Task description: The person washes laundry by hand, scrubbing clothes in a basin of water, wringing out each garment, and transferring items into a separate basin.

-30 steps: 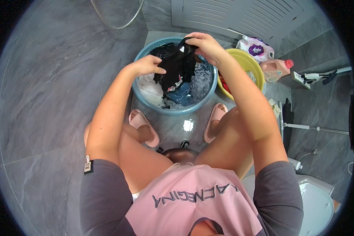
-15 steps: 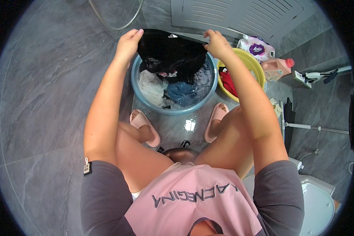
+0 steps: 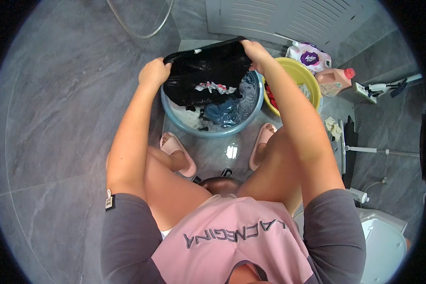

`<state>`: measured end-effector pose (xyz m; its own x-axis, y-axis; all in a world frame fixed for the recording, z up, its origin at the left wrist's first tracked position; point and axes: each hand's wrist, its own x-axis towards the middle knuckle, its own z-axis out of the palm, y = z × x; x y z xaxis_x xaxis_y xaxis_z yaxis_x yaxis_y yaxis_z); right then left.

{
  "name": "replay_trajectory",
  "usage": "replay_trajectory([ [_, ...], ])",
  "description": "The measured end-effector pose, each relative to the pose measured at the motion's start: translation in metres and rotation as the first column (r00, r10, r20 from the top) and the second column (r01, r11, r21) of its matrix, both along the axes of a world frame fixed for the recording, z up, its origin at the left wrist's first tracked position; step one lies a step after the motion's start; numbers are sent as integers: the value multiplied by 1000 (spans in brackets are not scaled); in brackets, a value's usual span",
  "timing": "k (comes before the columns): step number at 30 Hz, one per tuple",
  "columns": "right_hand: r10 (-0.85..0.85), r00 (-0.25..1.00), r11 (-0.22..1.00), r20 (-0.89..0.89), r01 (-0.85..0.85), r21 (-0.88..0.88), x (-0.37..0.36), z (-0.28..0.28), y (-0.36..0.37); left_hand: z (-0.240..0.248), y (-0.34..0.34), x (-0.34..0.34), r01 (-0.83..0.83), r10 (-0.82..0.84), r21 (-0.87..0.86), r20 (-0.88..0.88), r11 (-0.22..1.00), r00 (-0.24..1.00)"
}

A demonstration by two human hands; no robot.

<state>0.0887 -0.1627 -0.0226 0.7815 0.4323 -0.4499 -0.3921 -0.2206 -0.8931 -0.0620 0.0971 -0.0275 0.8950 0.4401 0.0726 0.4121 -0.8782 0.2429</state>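
A wet black garment is stretched between my two hands, with a red and white print on its lower part. My left hand grips its left upper corner, and my right hand is closed on the right upper corner, which sits higher. The cloth hangs over a blue basin and hides its far part. In the basin's water lie a white cloth and a blue cloth. The garment's exact kind cannot be made out.
Right of the blue basin stands a yellow basin with red cloth in it. Beyond are a white and purple package and a pink jug. A shower hose hangs at the back, near a grey slatted panel.
My left hand has come down a little, so the garment's top edge now slants up to the right. More of the red and white print shows.
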Motion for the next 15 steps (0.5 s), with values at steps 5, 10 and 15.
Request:
replay_trajectory([
  [5,91,995,916,32,-71,-395,-8,-12,-4,-30,-9,7,-198,278,-957,-135,211,951],
  [10,-201,964,979,-176,193,-61,-24,-33,12,-65,-17,17,-174,328,-957,-245,-233,912],
  [15,-459,888,883,-6,456,-113,-19,-106,46,-129,-26,25,-257,626,-943,-71,212,777],
])
